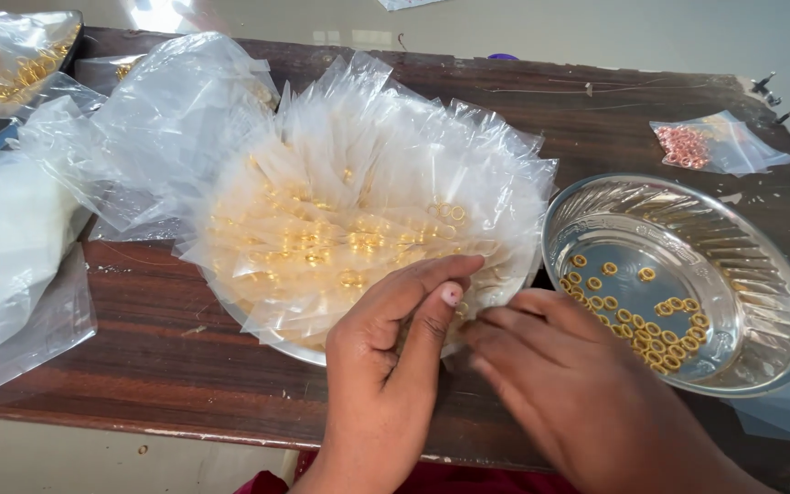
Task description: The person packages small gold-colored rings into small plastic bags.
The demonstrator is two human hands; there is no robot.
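Small clear bags (pixel 358 197), each with gold rings inside, stand packed in a fan on a metal plate (pixel 308 352) just beyond your fingertips. Your left hand (pixel 393 334) lies at the near edge of the pile, fingers bent, thumb and forefinger pinched narrowly on the edge of one bag. Your right hand (pixel 564 380) is just beside it, fingers pointing leftward toward the same spot; whether it grips anything cannot be told. Right of that hand, a fluted steel bowl (pixel 752 265) holds loose gold rings (pixel 646 320). Beyond the bowl lies a bag of pink rings (pixel 701 144). Left of your left hand, limp plastic bags (pixel 20 238) are heaped. All rest on a dark wooden table (pixel 166 338), above a pale floor (pixel 596 32).
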